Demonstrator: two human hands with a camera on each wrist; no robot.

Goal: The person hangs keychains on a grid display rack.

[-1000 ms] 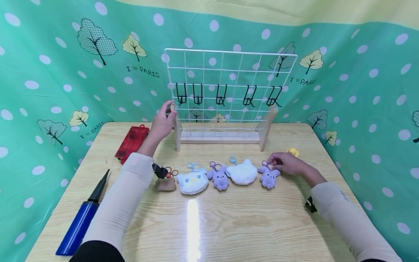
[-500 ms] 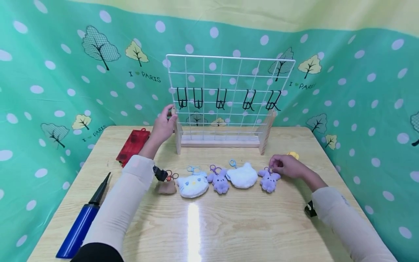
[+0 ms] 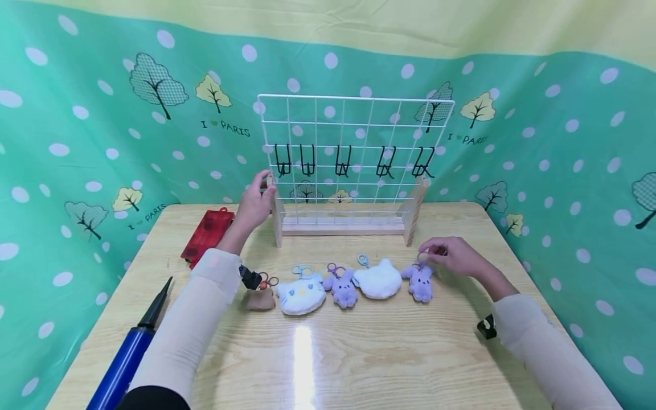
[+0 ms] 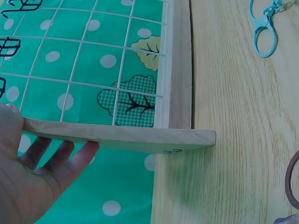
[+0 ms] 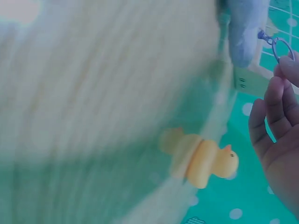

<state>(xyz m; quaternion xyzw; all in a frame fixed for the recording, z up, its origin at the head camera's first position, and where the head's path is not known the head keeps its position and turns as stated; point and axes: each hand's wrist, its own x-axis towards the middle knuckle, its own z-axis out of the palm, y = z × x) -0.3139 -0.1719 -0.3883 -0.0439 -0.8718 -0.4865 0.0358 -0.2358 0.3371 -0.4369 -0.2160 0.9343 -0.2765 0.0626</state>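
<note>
Rack (image 3: 343, 229), one, five hooks (image 3: 342, 169) all bare, left post (image 4: 131, 134) in the grip of left hand (image 3: 254, 204); in front of rack: one purple rabbit (image 3: 421, 285), ring (image 5: 274, 52) pinched by right hand (image 3: 453, 256), four keyring toys (image 3: 343, 290) lying, work apparently barely begun.

The bright head view shows 1 white streak of glare on the surface (image 3: 389, 364); the right wrist view blurs hazily.

One rack (image 3: 342, 229), five hooks (image 3: 342, 166) on it. We count before it two bunnies (image 3: 343, 291), two white plushes (image 3: 377, 280), one brown keychain (image 3: 260, 300); left of it, one red item (image 3: 207, 235), one pump (image 3: 123, 359); right, at least one duck (image 5: 203, 161).
</note>
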